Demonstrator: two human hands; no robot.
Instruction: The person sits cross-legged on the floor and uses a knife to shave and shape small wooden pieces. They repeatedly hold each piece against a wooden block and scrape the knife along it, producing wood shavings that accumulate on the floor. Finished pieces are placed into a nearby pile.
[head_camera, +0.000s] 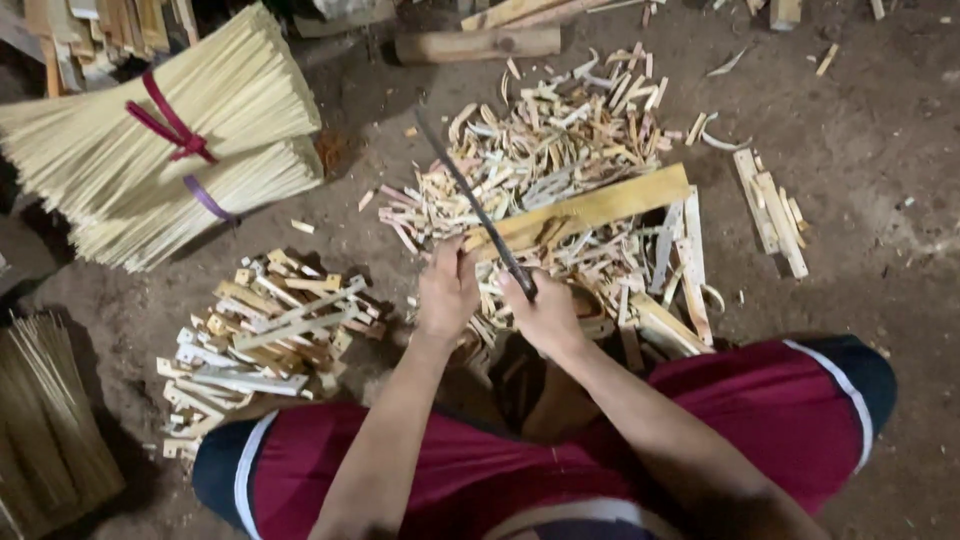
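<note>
Two hands, right hand (545, 315) clenched on knife (478, 212), left hand (447, 290) seemingly pinching bamboo strip (580, 212), red-tied stick bundle (150, 135) beyond.

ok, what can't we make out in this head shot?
- Knife handle: hidden inside the right hand.
- What the left hand pinches: too small, covered by its fingers.
- Bundles of thin sticks: cut off by the left and top edges.
- Block under the hands: hidden by the wrists and the scrap pile.
- Dark stick bundle, lower left: cut off by the edge, in shadow.
</note>
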